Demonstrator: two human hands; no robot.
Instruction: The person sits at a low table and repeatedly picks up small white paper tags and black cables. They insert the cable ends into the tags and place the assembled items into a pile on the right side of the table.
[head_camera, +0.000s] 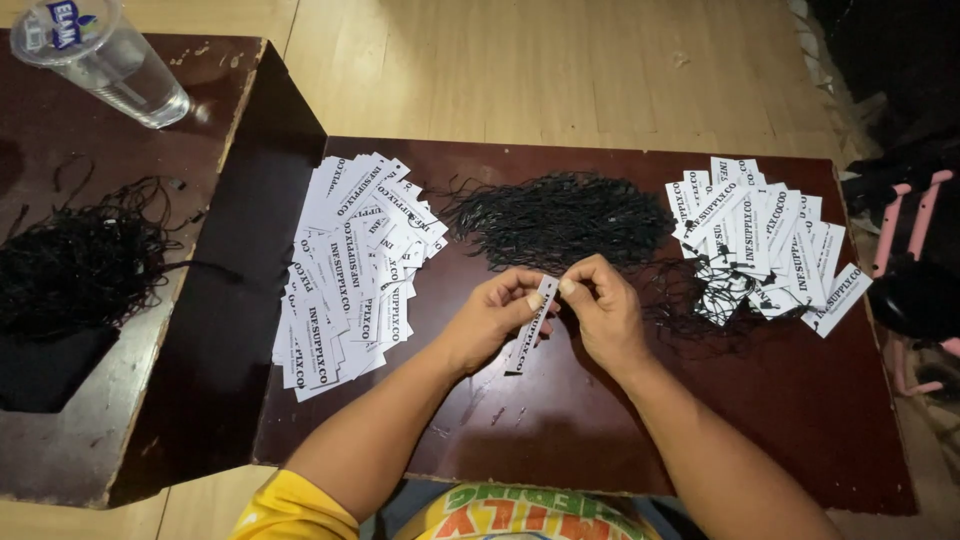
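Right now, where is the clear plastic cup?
In the head view, the clear plastic cup stands at the far left corner, on the dark side table, beyond black strings.

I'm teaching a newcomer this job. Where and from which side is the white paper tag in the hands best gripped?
Probably at its top end. The tag is a narrow strip, nearly upright and edge-on. The left hand and right hand pinch that end from opposite sides, thumb and fingertip on the flat faces, and the lower part hangs free above the table.
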